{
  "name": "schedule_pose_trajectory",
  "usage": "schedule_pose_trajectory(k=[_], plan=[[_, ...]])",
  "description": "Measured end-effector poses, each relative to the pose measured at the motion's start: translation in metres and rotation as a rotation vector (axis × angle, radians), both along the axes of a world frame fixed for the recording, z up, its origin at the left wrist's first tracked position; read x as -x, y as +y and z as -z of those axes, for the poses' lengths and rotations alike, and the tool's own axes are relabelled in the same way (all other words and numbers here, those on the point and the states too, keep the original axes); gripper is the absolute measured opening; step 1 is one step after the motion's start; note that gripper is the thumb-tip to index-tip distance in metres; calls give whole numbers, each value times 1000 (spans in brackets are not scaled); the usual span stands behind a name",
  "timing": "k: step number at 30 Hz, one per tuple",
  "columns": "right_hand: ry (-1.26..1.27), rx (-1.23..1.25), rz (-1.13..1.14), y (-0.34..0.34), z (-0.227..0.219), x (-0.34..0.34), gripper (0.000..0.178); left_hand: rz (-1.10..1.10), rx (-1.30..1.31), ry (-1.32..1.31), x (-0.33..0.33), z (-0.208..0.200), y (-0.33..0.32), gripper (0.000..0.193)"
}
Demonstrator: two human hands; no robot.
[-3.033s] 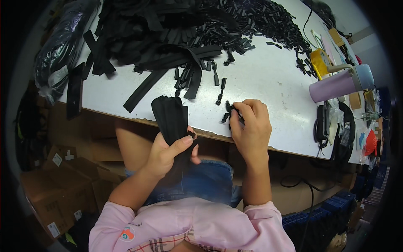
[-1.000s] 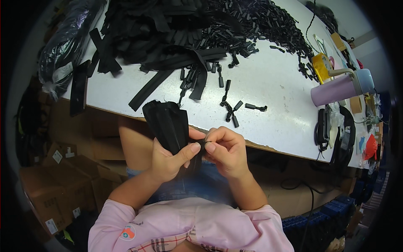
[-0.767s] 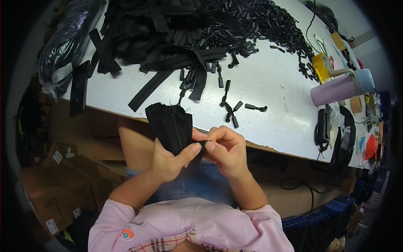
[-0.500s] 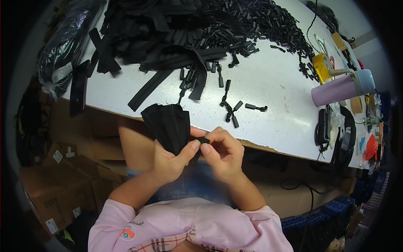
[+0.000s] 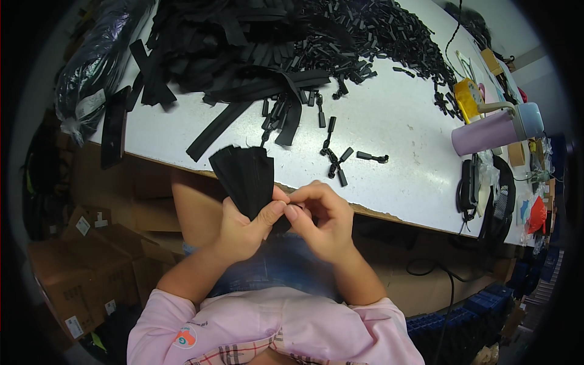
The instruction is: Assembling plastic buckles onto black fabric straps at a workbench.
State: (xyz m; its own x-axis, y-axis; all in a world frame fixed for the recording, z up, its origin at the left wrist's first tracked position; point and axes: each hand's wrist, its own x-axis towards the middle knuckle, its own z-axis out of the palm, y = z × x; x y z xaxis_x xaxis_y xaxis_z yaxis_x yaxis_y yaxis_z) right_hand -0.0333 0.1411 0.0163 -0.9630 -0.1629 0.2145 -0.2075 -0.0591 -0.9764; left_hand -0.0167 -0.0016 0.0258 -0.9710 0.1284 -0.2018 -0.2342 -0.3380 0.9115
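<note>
My left hand (image 5: 244, 229) is closed round a fanned bundle of black zipper strips (image 5: 246, 176), whose loose ends point up toward the table edge. Against its thumb, my right hand (image 5: 322, 222) pinches a small dark piece mostly covered by the fingertips; I cannot tell whether it is a strip's end or a slider. Both hands meet over my lap, just off the table's near edge. Several black zipper sliders with pulls (image 5: 334, 159) lie on the white table (image 5: 401, 176) ahead of them. Beyond, a heap of black strips (image 5: 225, 55) adjoins a large pile of sliders (image 5: 377, 33).
At the table's left end lies a plastic-wrapped black bundle (image 5: 100, 67). A lilac bottle (image 5: 483, 132), a yellow tape dispenser (image 5: 466, 100) and black straps (image 5: 500, 194) are at the right. Cardboard boxes (image 5: 79, 280) stand on the floor at left.
The bundle in my left hand has turned slightly and shifted a little to the right. My right fingers have closed further over the dark piece, so less of it shows.
</note>
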Motion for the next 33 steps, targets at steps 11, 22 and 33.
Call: schedule_pose_trajectory(k=[11, 22, 33], plan=[[242, -236, 5, 0, -17, 3, 32, 32, 141, 71, 1, 5, -9, 16], [305, 8, 34, 10, -9, 8, 13, 162, -23, -68, 1, 12, -4, 28], [-219, 94, -89, 11, -8, -8, 7, -52, 47, 82, -4, 10, 9, 20]])
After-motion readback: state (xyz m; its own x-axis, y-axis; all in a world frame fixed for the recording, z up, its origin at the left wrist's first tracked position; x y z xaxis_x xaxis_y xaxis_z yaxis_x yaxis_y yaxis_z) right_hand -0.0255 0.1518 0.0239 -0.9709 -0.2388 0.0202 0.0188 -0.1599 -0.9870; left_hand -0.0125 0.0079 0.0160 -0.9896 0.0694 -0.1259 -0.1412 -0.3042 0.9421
